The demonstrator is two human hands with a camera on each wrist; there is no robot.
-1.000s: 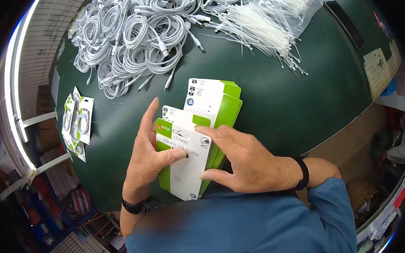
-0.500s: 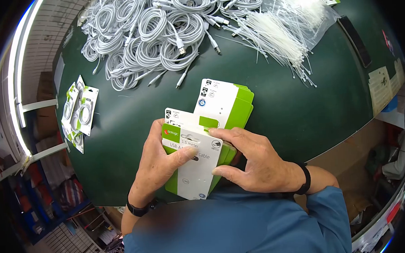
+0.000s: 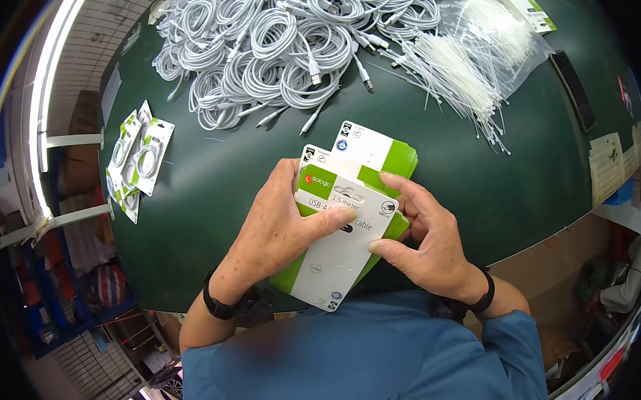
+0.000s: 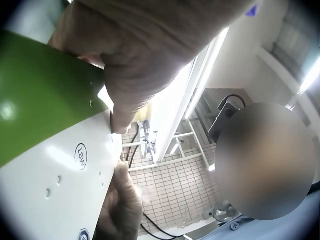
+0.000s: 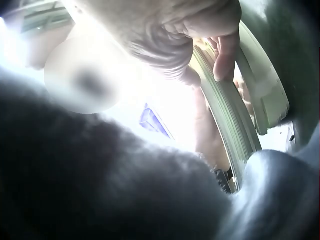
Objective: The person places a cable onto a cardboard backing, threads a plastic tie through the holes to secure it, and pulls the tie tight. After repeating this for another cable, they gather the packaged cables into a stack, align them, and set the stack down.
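Note:
In the head view a stack of white and green printed cards (image 3: 325, 260) is gripped by the left hand (image 3: 275, 220), its thumb across the top card. The right hand (image 3: 433, 241) pinches the stack's right side, thumb on the front edge and fingers at the top and behind. Beyond them more such cards (image 3: 364, 144) lie on the table. The left wrist view shows the card face (image 4: 50, 185) close up, with the left hand (image 4: 130, 50) at its edge. Seen edge-on in the right wrist view, the thick stack (image 5: 227, 115) sits by the right hand (image 5: 175, 30).
Coiled grey-white cables (image 3: 257, 52) are heaped at the table's far side. White cable ties (image 3: 465, 79) lie to their right, partly in a clear bag, near a black phone-like object (image 3: 573, 89). Carded cables (image 3: 147, 157) lie at the left. The green table (image 3: 506, 192) has a curved near edge.
Both hands and the held stack have shifted right in the head view, and the stack is more tilted. The left fingers, extended a second ago, have folded round the stack's left side.

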